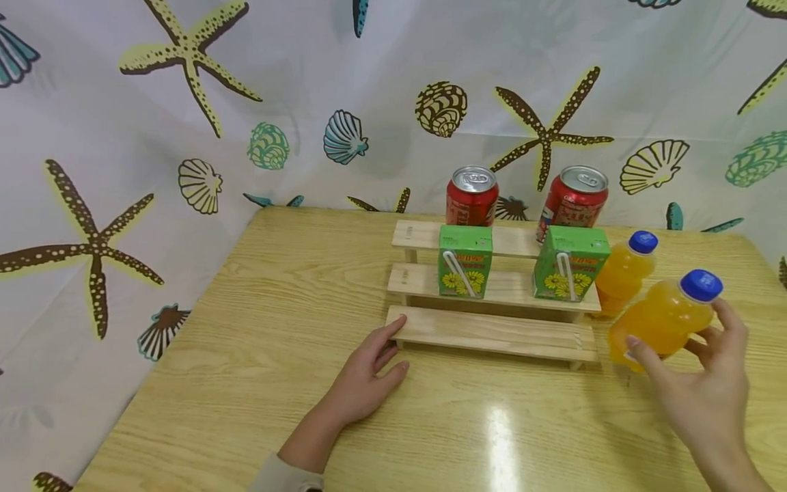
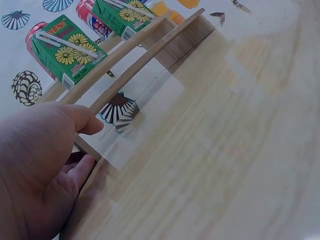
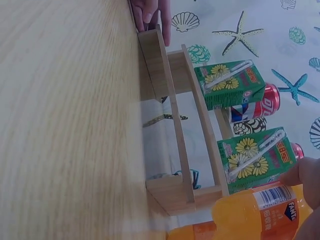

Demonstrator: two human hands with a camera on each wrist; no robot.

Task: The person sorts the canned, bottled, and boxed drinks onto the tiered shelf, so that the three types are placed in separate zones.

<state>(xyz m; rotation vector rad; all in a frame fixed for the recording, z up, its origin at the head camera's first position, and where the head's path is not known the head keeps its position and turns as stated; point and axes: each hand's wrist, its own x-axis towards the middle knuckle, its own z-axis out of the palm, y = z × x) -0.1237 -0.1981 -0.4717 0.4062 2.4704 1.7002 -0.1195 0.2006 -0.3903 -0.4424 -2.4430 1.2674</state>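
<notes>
My right hand (image 1: pixel 707 389) grips an orange Fanta bottle (image 1: pixel 660 324) with a blue cap, thumb on one side and fingers on the other. The bottle tilts beside the right end of a three-tier wooden rack (image 1: pixel 492 331); its label shows in the right wrist view. My left hand (image 1: pixel 365 383) touches the left end of the rack's lowest tier, index finger extended along its edge and thumb apart. Two green drink cartons (image 1: pixel 465 263) with straws stand on the middle tier. Behind them, two red soda cans (image 1: pixel 472 198) stand at the top tier. The lowest tier is bare.
A second orange bottle (image 1: pixel 624 273) stands on the table just right of the rack, behind the held one. The wooden table (image 1: pixel 277 294) extends left and in front of the rack. A cloth (image 1: pixel 381 61) printed with starfish and shells hangs behind and at the left.
</notes>
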